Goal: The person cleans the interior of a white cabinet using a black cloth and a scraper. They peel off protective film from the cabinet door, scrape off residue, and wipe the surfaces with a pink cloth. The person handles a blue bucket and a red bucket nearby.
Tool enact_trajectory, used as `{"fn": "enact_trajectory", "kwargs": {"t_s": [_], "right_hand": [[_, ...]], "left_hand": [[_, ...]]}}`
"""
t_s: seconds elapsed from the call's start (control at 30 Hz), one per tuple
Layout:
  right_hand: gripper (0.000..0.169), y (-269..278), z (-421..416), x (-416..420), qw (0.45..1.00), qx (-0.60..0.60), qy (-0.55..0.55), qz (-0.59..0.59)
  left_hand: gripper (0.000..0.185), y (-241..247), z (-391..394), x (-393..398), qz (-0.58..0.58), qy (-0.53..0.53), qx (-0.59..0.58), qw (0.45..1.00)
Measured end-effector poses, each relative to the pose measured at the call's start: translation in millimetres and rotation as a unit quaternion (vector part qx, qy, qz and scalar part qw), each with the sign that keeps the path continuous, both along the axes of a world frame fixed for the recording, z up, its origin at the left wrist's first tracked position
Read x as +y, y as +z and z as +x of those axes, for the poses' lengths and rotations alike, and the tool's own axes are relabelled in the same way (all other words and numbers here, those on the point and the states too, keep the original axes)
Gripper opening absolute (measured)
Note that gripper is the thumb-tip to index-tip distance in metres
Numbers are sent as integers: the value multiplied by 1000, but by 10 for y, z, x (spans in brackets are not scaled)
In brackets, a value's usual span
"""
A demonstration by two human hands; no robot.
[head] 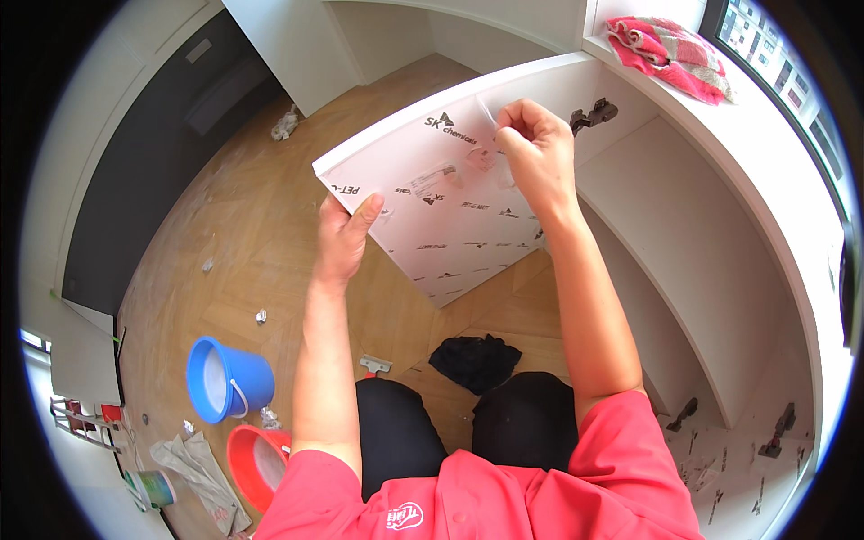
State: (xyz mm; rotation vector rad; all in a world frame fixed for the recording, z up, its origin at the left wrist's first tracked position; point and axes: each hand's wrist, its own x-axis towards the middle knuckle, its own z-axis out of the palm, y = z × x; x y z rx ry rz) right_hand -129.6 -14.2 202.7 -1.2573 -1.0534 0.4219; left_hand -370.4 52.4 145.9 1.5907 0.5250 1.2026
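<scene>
A white cabinet door stands swung out in front of me, its face covered in clear protective film with printed writing. My left hand grips the door's free edge, thumb on the face. Near the door's top edge, my right hand pinches a lifted strip of the clear film between thumb and curled fingers. A crumpled label clings to the film left of that hand. The dark metal hinge shows just beyond my right hand, at the cabinet side.
A pink checked towel lies on the white cabinet top. On the wood floor are a black cloth, a scraper, a blue bucket, a red bucket and crumpled film. Open cabinet shelves stand at right.
</scene>
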Motion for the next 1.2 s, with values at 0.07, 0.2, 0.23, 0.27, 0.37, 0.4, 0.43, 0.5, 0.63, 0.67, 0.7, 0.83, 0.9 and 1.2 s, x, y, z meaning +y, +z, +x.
{"fn": "enact_trajectory", "kwargs": {"t_s": [0.07, 0.2, 0.23, 0.27, 0.37, 0.4, 0.43, 0.5, 0.63, 0.67, 0.7, 0.83, 0.9, 1.2], "right_hand": [[18, -48, -1, -3, 1000, -15, -5, 12], [31, -37, -119, -83, 998, -65, -1, -6], [35, -26, -138, -107, 996, -88, 6, -23], [40, -47, -149, -125, 996, -87, 10, -35], [48, -172, -187, -308, 990, -124, 26, -61], [55, -262, -204, -356, 987, -144, 30, -63], [56, -303, -161, -382, 982, -158, 54, -85], [58, -329, -49, -449, 969, -187, 99, -130], [58, -218, -140, -663, 926, -375, 28, -12], [59, -157, -224, -789, 882, -466, 21, -66], [60, -95, -311, -957, 825, -553, 14, -118], [30, 346, -545, -1510, 716, -547, 315, -299], [35, 472, -573, -1428, 784, -533, 244, -205], [24, -78, -532, 145, 938, -219, -251, 99]], "left_hand": [[43, 4, 9, 10, 0, -6, -1, 1000], [44, -14, -5, 20, -10, -11, 3, 1000], [44, -6, 1, 21, -11, -10, 1, 1000], [44, 3, 6, 26, -8, -5, 1, 1000], [44, 15, 22, 35, -3, 3, -4, 1000], [44, 16, 18, 48, -5, 1, -5, 1000], [44, 17, 12, 48, -7, -1, -6, 1000], [45, 11, 18, 19, -4, -6, -4, 1000], [45, 9, 23, -31, 1, 8, 10, 1000], [45, 23, 1, -23, 5, 12, 13, 1000], [45, 40, -14, -20, 10, 15, 15, 1000], [44, -13, 7, -26, 8, 9, -8, 1000], [44, -16, -5, -26, 7, 12, -10, 1000], [40, 32, 66, -41, 52, 1, -4, 999]]}}
